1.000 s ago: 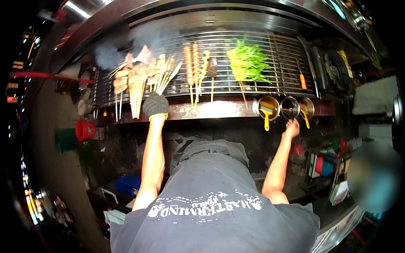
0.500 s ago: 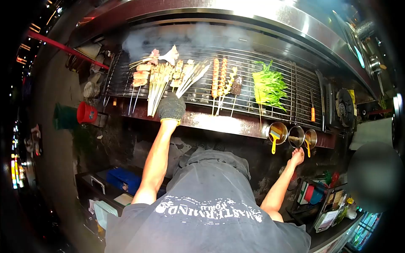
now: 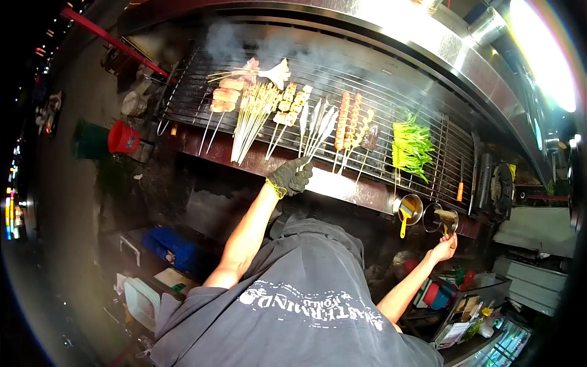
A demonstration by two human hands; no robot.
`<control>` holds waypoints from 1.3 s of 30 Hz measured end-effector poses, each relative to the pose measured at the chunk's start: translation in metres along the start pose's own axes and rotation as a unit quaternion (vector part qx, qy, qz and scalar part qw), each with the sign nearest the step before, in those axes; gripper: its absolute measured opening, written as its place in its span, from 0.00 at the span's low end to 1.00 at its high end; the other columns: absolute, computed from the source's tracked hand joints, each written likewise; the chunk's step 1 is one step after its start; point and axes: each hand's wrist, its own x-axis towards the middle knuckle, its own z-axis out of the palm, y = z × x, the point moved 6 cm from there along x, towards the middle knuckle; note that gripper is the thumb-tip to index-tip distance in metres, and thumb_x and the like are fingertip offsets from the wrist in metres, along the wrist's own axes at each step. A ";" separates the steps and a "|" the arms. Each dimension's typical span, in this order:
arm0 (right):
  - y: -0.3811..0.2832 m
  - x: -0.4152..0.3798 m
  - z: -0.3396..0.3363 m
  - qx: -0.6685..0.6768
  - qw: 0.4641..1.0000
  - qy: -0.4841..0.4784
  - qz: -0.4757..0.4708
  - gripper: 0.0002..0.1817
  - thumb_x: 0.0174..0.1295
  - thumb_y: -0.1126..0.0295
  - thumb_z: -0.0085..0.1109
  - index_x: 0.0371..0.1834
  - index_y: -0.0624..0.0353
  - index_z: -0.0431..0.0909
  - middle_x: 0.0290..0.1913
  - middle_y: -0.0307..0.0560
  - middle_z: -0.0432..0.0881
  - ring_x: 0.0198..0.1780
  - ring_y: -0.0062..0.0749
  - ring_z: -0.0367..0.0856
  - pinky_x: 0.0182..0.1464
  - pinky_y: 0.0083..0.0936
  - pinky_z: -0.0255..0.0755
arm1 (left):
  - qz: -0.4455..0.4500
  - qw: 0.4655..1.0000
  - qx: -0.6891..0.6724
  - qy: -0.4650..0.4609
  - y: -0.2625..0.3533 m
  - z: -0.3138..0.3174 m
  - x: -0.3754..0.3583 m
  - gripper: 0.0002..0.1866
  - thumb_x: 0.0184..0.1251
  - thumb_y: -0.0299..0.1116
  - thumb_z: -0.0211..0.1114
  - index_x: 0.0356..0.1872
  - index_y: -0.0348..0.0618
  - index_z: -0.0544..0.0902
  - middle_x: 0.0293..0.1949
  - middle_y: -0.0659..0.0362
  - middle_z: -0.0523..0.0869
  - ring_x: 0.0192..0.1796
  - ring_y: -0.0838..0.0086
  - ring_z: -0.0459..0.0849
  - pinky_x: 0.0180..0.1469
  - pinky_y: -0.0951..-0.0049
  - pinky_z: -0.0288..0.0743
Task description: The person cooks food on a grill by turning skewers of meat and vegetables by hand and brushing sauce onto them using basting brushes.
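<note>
My left hand [image 3: 292,176], in a dark glove with a yellow cuff, is closed around the lower sticks of several pale, silvery skewers [image 3: 319,124] at the grill's front edge. Their food ends lie fanned over the grate [image 3: 376,92]. To their left are yellowish cube skewers [image 3: 287,107]; to their right, red sausage skewers [image 3: 346,119]. My bare right hand [image 3: 443,248] grips a basting brush [image 3: 448,216], bristles up, over the metal cups. A yellow-handled brush [image 3: 403,223] stands in the left cup [image 3: 416,205].
A bundle of thin skewers [image 3: 254,116], meat skewers [image 3: 225,98] and a splayed pale piece [image 3: 277,73] lie on the grill's left. Green vegetables [image 3: 413,145] lie on the right, near an orange-handled tool [image 3: 460,189]. Smoke rises behind. A red bucket [image 3: 123,137] stands at left.
My left hand has shifted right with the silvery skewers, from over the cube skewers to beside the sausages. My right hand has raised the brush from the middle cup. The camera view has tilted.
</note>
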 end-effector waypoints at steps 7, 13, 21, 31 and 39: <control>-0.093 -0.066 0.078 0.013 0.987 -0.126 -0.101 0.14 0.74 0.66 0.53 0.53 0.62 0.82 0.40 0.42 0.85 0.35 0.20 0.79 0.39 0.19 0.74 | 0.076 0.915 0.237 0.318 -0.013 0.001 -0.035 0.20 0.73 0.45 0.60 0.54 0.40 0.74 0.33 0.57 0.80 0.21 0.79 0.76 0.16 0.83 0.66; -0.173 -0.202 0.192 -0.012 0.928 -0.311 -0.203 0.14 0.74 0.65 0.52 0.54 0.61 0.82 0.47 0.46 0.86 0.43 0.27 0.82 0.49 0.25 0.76 | 0.115 0.892 0.311 0.307 -0.008 -0.020 -0.043 0.17 0.70 0.40 0.64 0.52 0.38 0.79 0.36 0.55 0.85 0.25 0.74 0.82 0.19 0.79 0.70; -0.204 -0.358 0.305 -0.051 0.739 -0.436 -0.511 0.16 0.59 0.79 0.59 0.50 0.56 0.82 0.34 0.51 0.77 0.37 0.42 0.78 0.41 0.35 0.73 | 0.100 0.823 0.428 0.359 0.015 -0.018 -0.036 0.09 0.74 0.36 0.59 0.39 0.41 0.76 0.26 0.59 0.77 0.23 0.73 0.81 0.21 0.74 0.72; -0.169 -0.439 0.237 -0.144 0.548 -0.559 -0.606 0.18 0.55 0.73 0.61 0.51 0.54 0.80 0.40 0.46 0.75 0.45 0.43 0.74 0.51 0.41 0.67 | 0.272 0.592 0.697 0.300 0.029 -0.014 -0.053 0.11 0.68 0.34 0.60 0.39 0.34 0.80 0.30 0.43 0.83 0.34 0.49 0.81 0.38 0.56 0.74; -0.159 -0.411 0.286 -0.217 0.601 -0.483 -0.599 0.17 0.58 0.74 0.59 0.52 0.54 0.80 0.41 0.48 0.75 0.47 0.43 0.73 0.53 0.41 0.65 | 0.160 0.712 0.641 0.239 0.028 -0.018 -0.035 0.13 0.62 0.40 0.66 0.41 0.42 0.81 0.28 0.58 0.81 0.26 0.75 0.78 0.27 0.73 0.68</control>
